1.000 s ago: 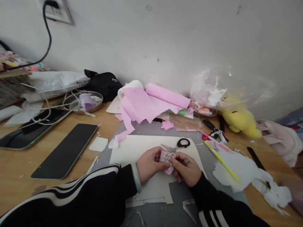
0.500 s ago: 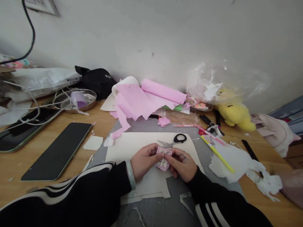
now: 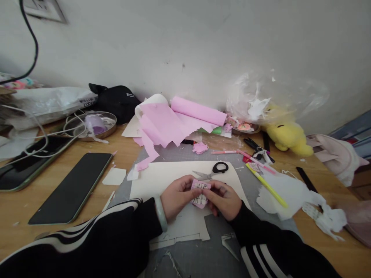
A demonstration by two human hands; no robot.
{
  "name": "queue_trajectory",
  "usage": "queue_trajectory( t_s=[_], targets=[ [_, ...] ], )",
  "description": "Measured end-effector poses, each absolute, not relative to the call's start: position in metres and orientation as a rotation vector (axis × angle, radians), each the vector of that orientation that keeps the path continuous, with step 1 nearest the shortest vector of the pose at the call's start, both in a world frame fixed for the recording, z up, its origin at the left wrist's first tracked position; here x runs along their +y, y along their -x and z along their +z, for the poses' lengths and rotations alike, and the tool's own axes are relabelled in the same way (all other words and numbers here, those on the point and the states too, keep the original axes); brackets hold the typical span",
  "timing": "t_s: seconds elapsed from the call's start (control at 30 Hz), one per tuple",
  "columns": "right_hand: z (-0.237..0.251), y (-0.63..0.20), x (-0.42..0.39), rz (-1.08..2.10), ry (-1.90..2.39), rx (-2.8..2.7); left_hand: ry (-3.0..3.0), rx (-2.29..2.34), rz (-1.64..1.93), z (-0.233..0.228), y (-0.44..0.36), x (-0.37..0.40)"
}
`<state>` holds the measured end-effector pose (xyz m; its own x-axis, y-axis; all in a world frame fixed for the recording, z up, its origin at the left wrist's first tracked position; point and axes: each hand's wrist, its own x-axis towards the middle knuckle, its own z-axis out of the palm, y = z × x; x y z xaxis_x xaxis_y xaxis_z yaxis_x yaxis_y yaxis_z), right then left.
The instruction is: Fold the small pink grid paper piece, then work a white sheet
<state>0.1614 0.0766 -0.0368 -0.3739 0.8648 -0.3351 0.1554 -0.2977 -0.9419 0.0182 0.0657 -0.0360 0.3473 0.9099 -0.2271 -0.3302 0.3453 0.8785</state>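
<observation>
Over on the left, a dark phone (image 3: 72, 189) lies flat on the desk (image 3: 124, 144); centre now, left hand (image 3: 177, 197) and right hand (image 3: 227, 200), nearly closed, pinch the lettered pink piece (image 3: 200, 185) between them above a cream sheet (image 3: 156, 175). Scissors (image 3: 209, 176) lie just beyond, then rightward, a yellow pen (image 3: 266, 185) and yellow plush toy (image 3: 286, 135).

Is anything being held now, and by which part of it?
Yes, a small pink paper with black marks. The left hand pinches its left side and the right hand its right side, both partly covering the marked front.
</observation>
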Motion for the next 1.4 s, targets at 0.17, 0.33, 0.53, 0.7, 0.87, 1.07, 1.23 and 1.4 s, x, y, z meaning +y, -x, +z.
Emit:
queue_trajectory(
  t_s=[0.17, 0.33, 0.53, 0.7, 0.87, 1.07, 1.23, 1.4],
  targets=[
    [-0.035, -0.161, 0.079, 1.760, 1.346, -1.308, -0.834, 0.886, 0.947, -0.034, -0.018, 0.066],
    [-0.037, -0.161, 0.077, 1.717, 1.296, -1.331, -0.853, 0.876, 0.930, -0.034, -0.018, 0.065],
    [-0.036, -0.160, 0.078, 1.758, 1.310, -1.283, -0.877, 0.881, 0.925, -0.035, -0.017, 0.064],
    [-0.035, -0.162, 0.083, 2.011, 1.266, -1.065, -0.898, 0.877, 0.898, -0.035, -0.016, 0.064],
    [-0.034, -0.162, 0.086, 2.082, 1.283, -1.053, -0.889, 0.868, 0.905, -0.036, -0.016, 0.063],
    [-0.034, -0.164, 0.086, 2.113, 1.250, -1.062, -0.908, 0.893, 0.914, -0.038, -0.016, 0.063],
    [-0.035, -0.164, 0.085, 2.092, 1.231, -1.083, -0.934, 0.910, 0.910, -0.036, -0.016, 0.063],
    [-0.032, -0.163, 0.084, 2.076, 1.240, -1.083, -0.939, 0.902, 0.905, -0.036, -0.016, 0.063]
  ],
)
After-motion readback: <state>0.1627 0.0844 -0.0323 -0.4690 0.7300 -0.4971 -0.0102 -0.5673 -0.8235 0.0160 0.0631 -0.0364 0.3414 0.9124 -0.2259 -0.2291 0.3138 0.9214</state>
